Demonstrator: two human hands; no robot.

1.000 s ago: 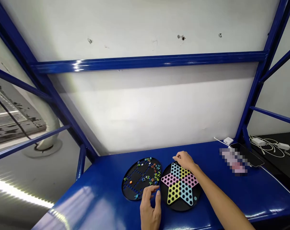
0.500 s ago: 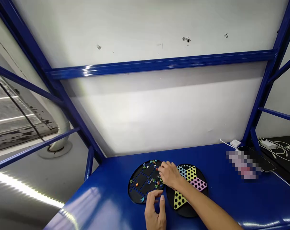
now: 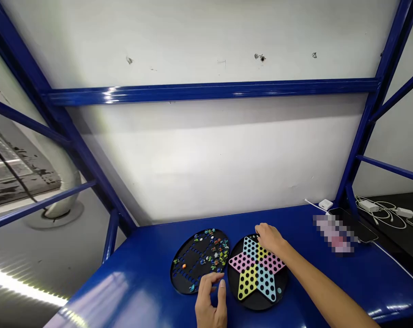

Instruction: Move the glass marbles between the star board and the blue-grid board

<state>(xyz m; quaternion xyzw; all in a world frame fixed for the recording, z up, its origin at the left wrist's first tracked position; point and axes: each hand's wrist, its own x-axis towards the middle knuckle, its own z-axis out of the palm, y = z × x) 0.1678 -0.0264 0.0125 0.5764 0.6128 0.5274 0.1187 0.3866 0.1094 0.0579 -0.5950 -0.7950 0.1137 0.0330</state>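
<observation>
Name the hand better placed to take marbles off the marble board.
Left, likely: the left hand sits at the marble board's rim, near the marbles; the right hand is across on the star board.

Right hand (image 3: 269, 239) at far rim of star-pattern Chinese checkers board (image 3: 257, 291) (pastel points, black holes); left hand (image 3: 209, 300), fingers spread, beside round black board (image 3: 182, 273) holding glass marbles (image 3: 216, 255); both boards on blue table (image 3: 329, 291).

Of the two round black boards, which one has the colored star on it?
The right board has the star in pink, yellow and blue; the left board is black, with marbles on it.
</observation>
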